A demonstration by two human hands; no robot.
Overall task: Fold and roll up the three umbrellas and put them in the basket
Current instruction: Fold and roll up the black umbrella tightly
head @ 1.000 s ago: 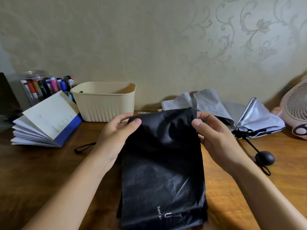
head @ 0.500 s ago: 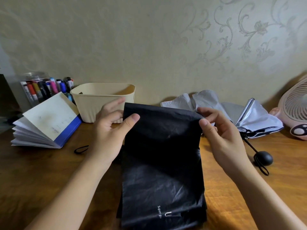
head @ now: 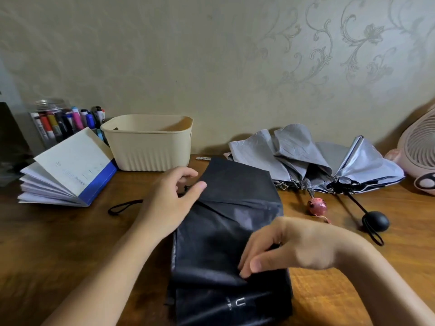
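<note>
Folding is happening near-centre: left hand (head: 167, 203) pinching the far edge of the flat black fabric umbrella (head: 235, 198), right hand (head: 296, 245) pinching its near pleat; tight rolling is probably coming next.

Glossy black umbrella (head: 226, 243), wooden table (head: 58, 250)

R hand (head: 282, 245) blurred; fan (head: 421, 147) cut by R edge; black umbrella (head: 230, 231) btm cut off, print (head: 237, 303) unreadable.
</note>
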